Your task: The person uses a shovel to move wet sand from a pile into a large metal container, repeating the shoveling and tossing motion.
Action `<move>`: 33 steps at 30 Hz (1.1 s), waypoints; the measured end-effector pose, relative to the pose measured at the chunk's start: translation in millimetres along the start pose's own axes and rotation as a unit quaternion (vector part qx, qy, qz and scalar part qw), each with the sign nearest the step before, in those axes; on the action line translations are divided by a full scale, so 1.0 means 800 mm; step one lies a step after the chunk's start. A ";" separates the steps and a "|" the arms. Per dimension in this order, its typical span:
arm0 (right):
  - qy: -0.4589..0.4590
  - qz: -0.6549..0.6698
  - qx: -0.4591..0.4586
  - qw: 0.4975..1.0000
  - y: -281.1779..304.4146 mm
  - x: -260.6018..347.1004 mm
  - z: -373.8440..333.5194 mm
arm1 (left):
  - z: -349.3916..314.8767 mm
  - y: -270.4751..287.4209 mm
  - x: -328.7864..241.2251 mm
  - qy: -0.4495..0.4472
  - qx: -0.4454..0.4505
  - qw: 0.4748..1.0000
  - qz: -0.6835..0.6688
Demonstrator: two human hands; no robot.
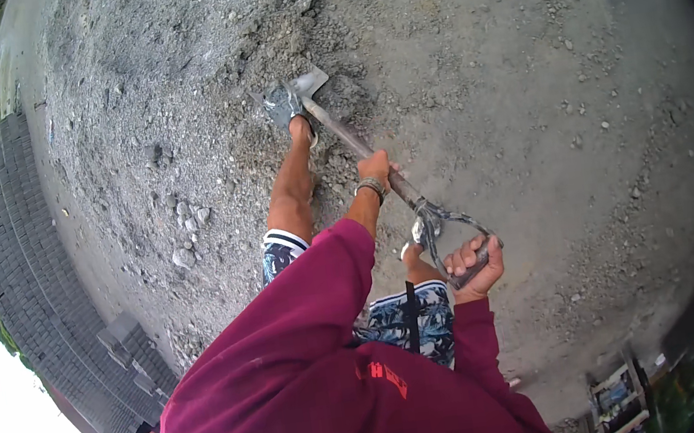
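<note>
A long-handled shovel (344, 134) slants across the middle, its metal blade (311, 81) low against loose grey gravel. My left hand (376, 169), with a bracelet at the wrist, is wrapped round the shaft about halfway up. At the near end, the fingers of my right hand (478, 266) close over the crossbar of the D-shaped grip (451, 218). My left foot (281, 104), in a grey-smeared shoe, is right beside the blade and overlaps it in view. Gravel hides the blade's lower edge.
Crushed gravel (144, 77) spreads over the left and far ground, with several larger stones (185, 253) in it. Stacked grey blocks (10, 217) form a wall at the left. Packed dirt (523, 158) lies to the right. At the lower right stands a wooden frame (621, 399).
</note>
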State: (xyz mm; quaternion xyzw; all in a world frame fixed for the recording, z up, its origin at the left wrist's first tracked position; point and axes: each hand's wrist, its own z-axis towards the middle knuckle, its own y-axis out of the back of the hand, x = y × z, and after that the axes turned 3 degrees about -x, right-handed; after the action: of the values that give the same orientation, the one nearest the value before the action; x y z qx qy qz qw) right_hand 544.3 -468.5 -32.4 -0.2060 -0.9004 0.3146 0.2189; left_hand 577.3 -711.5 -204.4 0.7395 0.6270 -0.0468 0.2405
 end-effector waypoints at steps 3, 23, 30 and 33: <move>-0.019 0.063 -0.036 0.997 -0.063 -0.031 -0.046 | -0.007 0.039 -0.017 0.014 0.049 0.996 0.069; 0.041 0.155 -0.053 0.986 -0.223 -0.267 0.113 | 0.197 0.005 -0.255 0.032 0.177 0.931 0.317; -0.022 0.163 -0.273 0.948 -0.061 -0.322 0.120 | 0.233 0.016 -0.172 -0.026 0.103 0.949 0.298; -0.044 0.100 -0.373 0.921 -0.006 -0.344 0.145 | 0.284 0.019 -0.140 -0.019 0.099 0.952 0.288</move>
State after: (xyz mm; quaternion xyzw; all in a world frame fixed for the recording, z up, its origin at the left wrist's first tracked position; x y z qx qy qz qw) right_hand 707.8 -666.7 -183.9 -0.3479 -0.9359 -0.0152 0.0532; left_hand 621.0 -908.6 -358.4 0.9076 0.3753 -0.0518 0.1810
